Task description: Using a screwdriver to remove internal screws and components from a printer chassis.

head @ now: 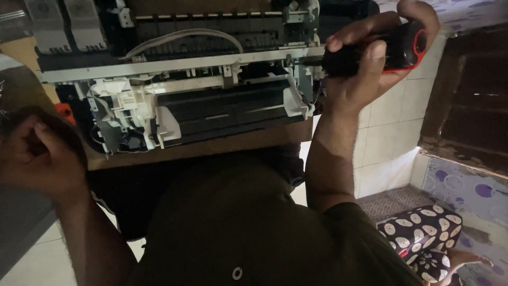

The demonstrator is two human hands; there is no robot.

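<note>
The fingers [370, 55] of the right hand [365, 69] wrap tight around the black-and-red handle of a screwdriver [391, 47], held level so its tip points into the right end of the opened printer [211, 90], just by the metal rail [174, 64], a grip that seems meant for pressing and turning. The left hand [39, 156] hangs at the printer's left side with fingers curled loosely inward; I cannot tell whether they pinch anything. The printer rests on a brown board [201, 149] right in front of the person, its stripped white and black parts turned towards them within reach.
</note>
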